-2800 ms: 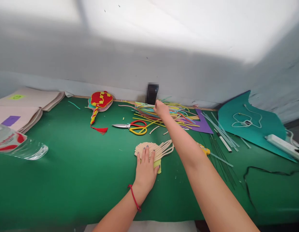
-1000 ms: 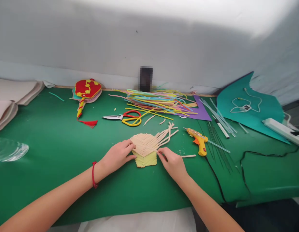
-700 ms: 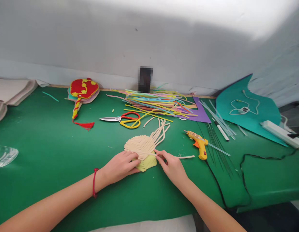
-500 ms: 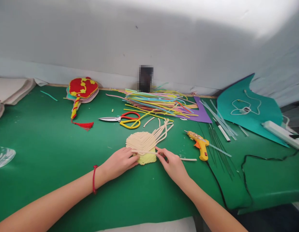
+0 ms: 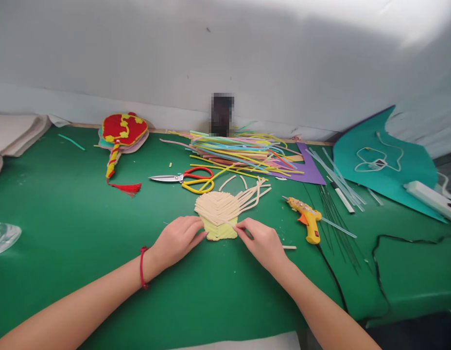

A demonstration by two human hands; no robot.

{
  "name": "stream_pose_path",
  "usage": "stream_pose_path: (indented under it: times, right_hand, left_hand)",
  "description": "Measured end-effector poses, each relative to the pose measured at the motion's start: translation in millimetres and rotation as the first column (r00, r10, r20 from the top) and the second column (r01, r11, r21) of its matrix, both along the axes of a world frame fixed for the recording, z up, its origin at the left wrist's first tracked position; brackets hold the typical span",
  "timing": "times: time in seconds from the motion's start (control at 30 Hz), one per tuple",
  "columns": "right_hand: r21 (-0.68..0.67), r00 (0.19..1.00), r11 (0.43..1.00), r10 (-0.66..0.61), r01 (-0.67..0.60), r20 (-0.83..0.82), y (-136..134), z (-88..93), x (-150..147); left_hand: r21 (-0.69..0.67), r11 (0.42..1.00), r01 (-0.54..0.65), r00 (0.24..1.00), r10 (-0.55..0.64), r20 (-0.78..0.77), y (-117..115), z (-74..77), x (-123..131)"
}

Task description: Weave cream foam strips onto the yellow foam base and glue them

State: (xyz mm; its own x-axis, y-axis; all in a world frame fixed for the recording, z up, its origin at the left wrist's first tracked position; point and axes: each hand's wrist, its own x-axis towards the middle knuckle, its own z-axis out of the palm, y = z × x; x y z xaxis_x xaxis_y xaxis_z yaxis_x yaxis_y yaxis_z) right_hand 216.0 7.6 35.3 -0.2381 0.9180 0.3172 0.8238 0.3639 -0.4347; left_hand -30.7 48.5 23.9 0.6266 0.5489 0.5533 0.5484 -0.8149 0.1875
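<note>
A leaf-shaped piece (image 5: 220, 231) of pale yellow pipe cleaners lies in front of me, its upper part covered by slanted cream pipe cleaners (image 5: 215, 206) meeting in a V. Their loose ends fan out to the upper right. With thumb and fingertips, my right hand (image 5: 260, 239) pinches a cream pipe cleaner (image 5: 228, 222) at the piece's right edge. My left hand (image 5: 181, 239) rests at the left edge, fingers stretched out and fingertips touching the piece. Another cream pipe cleaner (image 5: 289, 247) pokes out beyond my right hand on the table.
Behind the piece lie scissors (image 5: 182, 179) and a heap of coloured pipe cleaners (image 5: 240, 153). To the right are a yellow glue gun (image 5: 308, 221), green wires (image 5: 337, 223) and a power strip (image 5: 429, 197). A red fan (image 5: 124, 130) lies back left; a clear cup (image 5: 5, 238) stands far left.
The cream strip that lay across the piece between both hands now sits slanted at its right side, held by my right hand only. My left hand has drawn back slightly to the left edge.
</note>
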Motion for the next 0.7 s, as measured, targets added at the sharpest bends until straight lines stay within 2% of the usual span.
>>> stream_pose_path:
  times: [0.07,0.13,0.23,0.33,0.57,0.63,0.7]
  right_hand:
    - [0.051,0.998,0.997,0.057,-0.056,-0.018,-0.5,-0.9,-3.4]
    - [0.092,0.992,0.989,0.117,-0.113,-0.042,-2.7,-3.3,-5.7]
    - [0.096,0.986,0.986,0.146,-0.138,-0.081,-7.1,-6.3,-6.6]
    - [0.051,0.988,0.994,0.106,-0.101,-0.111,-9.5,-6.6,-4.8]
    - [-0.173,0.969,0.979,0.069,-0.112,-0.235,-11.0,-0.4,-2.9]
    - [-0.278,0.951,0.951,0.045,-0.134,-0.305,-10.4,2.9,-3.8]
    - [-0.403,0.927,0.897,0.021,-0.183,-0.374,-8.9,6.3,-3.9]
  left_hand:
    - [0.0,0.991,-0.133,0.986,0.132,0.104,1.4,2.2,-2.5]
    - [-0.07,0.979,-0.19,0.972,0.198,0.125,5.4,3.9,-5.7]
    - [-0.244,0.963,-0.118,0.99,0.133,0.045,11.6,3.0,-9.5]
    - [-0.375,0.926,-0.046,0.999,0.048,-0.002,13.3,-1.0,-10.0]
    - [-0.479,0.872,0.098,0.985,-0.018,0.169,8.3,-1.3,-5.7]
    - [-0.47,0.873,0.131,0.978,-0.037,0.203,8.2,-0.1,-5.4]
    - [-0.432,0.889,0.148,0.975,-0.057,0.216,8.3,0.5,-5.3]
